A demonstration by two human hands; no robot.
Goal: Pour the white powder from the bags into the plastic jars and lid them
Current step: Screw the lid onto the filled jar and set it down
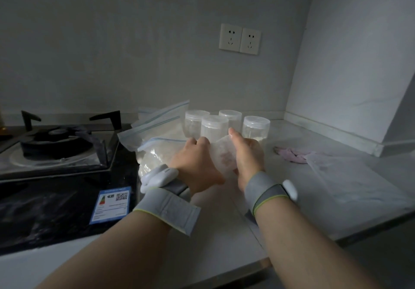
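— What is the room like?

— Dim. A pale, smooth stone countertop [292,187] runs into a corner of flat grey walls, with a white double wall socket [239,39] above it. At the left sits a glossy black glass gas hob [56,176] with a round burner and angular metal pan supports. A blue-and-white rectangular label sticker [111,205] is stuck at its near right corner.

— And the task's things?

— Four clear, cylindrical plastic jars [214,127] with ribbed lids on stand clustered near the back wall. Just left of them, crinkled clear zip bags with blue seal strips [157,136] lie heaped, with white powder inside.

— The hands?

— The left hand [197,167] and right hand [248,156] clasp a cloudy translucent plastic container [224,154] between them, in front of the jars, fingers curled round its sides. Whether it is a jar or a bag I cannot tell. Both wrists wear grey fabric wristbands [166,203] carrying white devices.

— Anything else?

— A crumpled pink cloth [292,154] lies to the right, and beside it a flat, limp clear plastic bag [348,183].
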